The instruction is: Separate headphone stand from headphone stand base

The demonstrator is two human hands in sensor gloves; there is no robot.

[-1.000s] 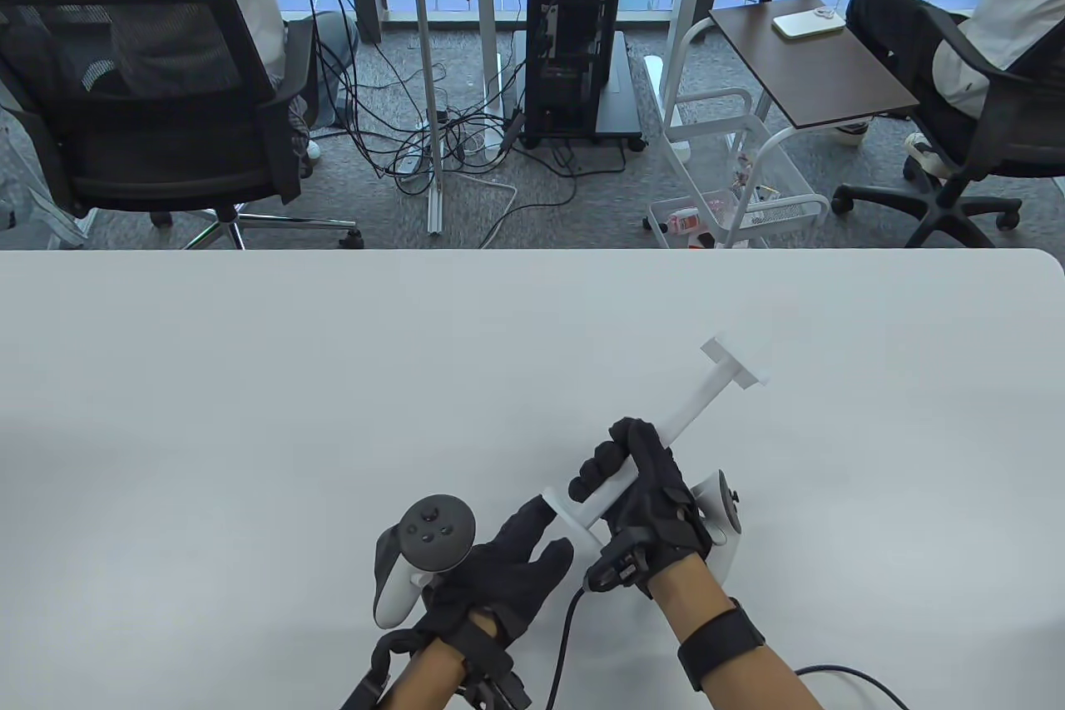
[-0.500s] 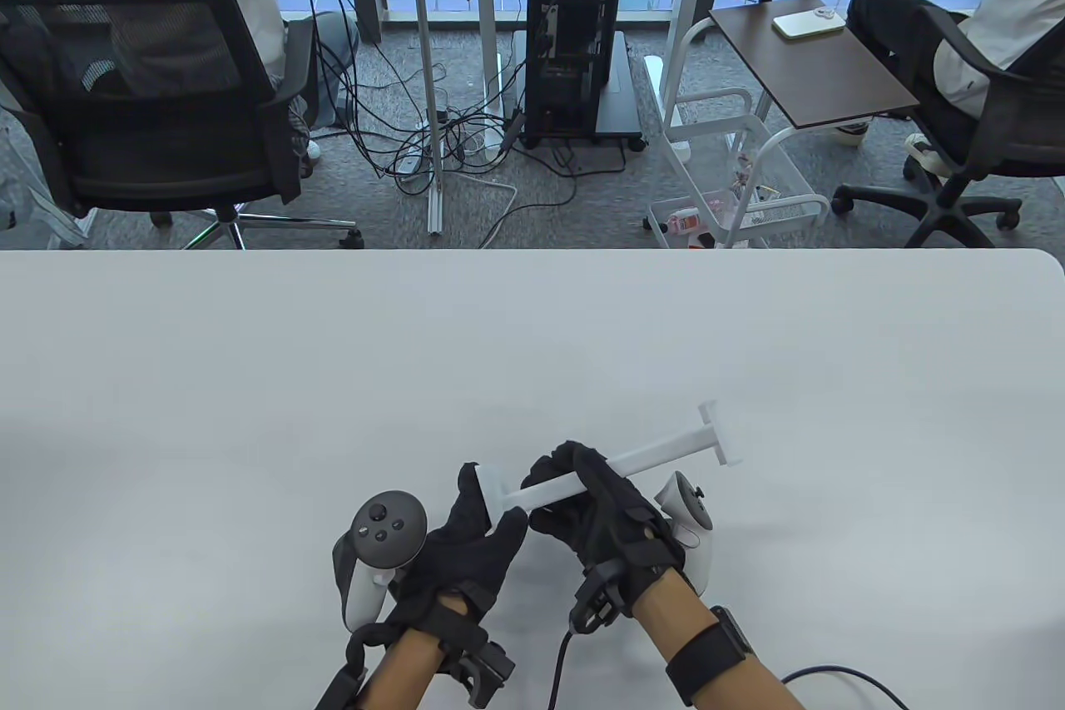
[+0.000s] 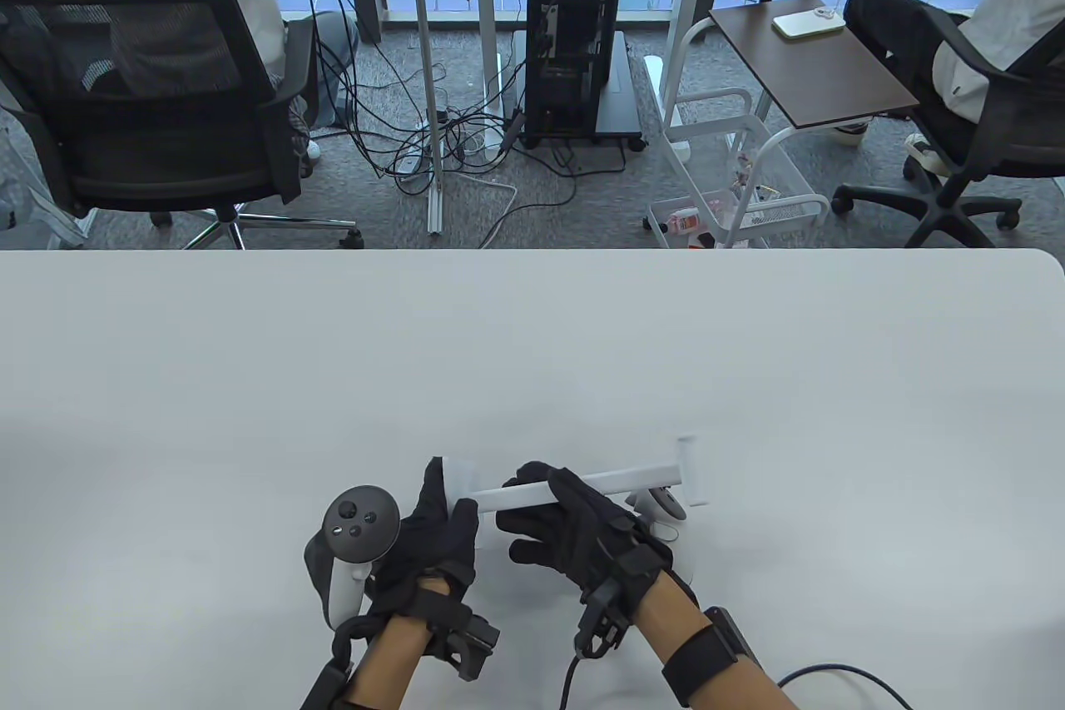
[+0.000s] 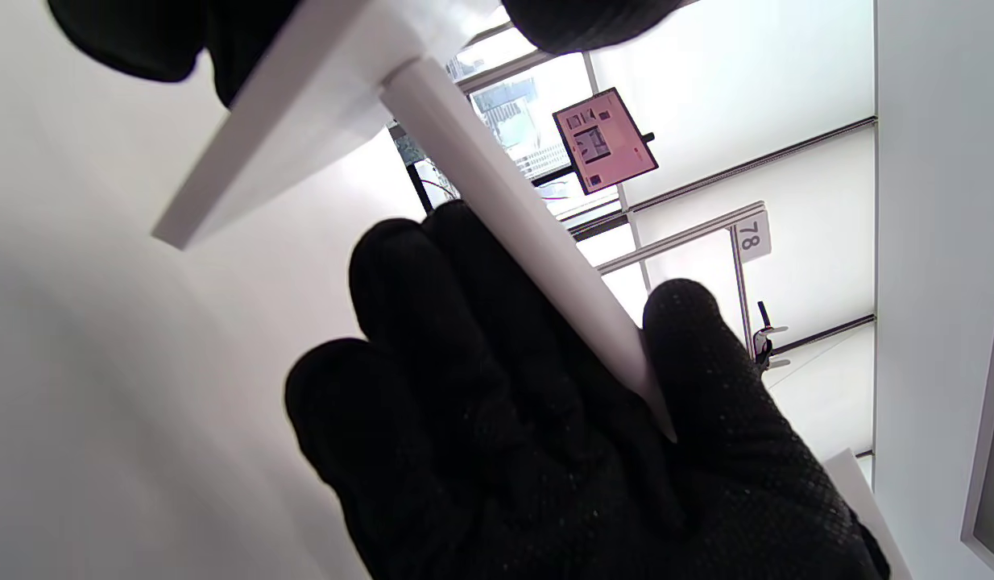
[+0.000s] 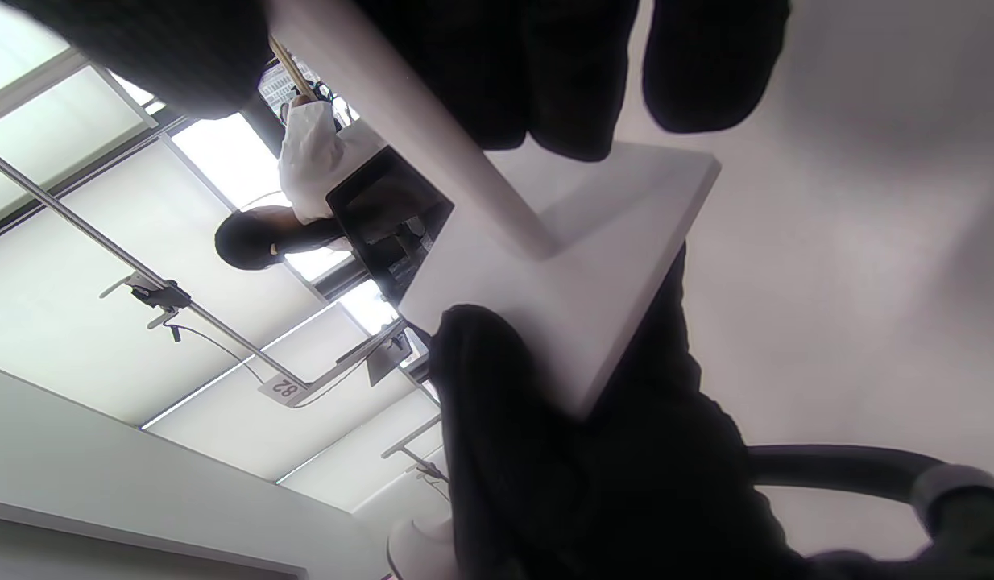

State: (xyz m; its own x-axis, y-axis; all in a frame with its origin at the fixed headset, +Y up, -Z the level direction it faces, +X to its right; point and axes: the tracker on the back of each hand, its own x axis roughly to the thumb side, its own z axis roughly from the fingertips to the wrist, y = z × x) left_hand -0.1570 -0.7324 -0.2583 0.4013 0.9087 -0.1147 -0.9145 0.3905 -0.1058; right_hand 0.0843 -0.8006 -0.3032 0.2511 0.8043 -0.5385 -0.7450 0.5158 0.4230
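Note:
The white headphone stand [image 3: 632,480] is held above the table, its pole lying nearly level from left to right, its top crossbar [image 3: 689,470] at the right end. The flat white base [image 3: 457,479] is joined to the pole's left end. My left hand [image 3: 445,512] grips the base by its edges. My right hand [image 3: 549,512] grips the pole just right of the base. In the left wrist view the base [image 4: 287,137] and the pole [image 4: 529,258] meet, with right-hand fingers [image 4: 505,451] around the pole. In the right wrist view the pole [image 5: 400,113] enters the base [image 5: 569,282].
The white table [image 3: 250,377] spreads around both hands. A black cable [image 3: 832,672] lies near its front edge at the right. Beyond the far edge are office chairs [image 3: 150,94], a white cart [image 3: 732,194] and seated people.
Both hands have moved left and toward the near edge. The stand has swung from a diagonal to nearly level. My left hand, first only at the base, now grips it.

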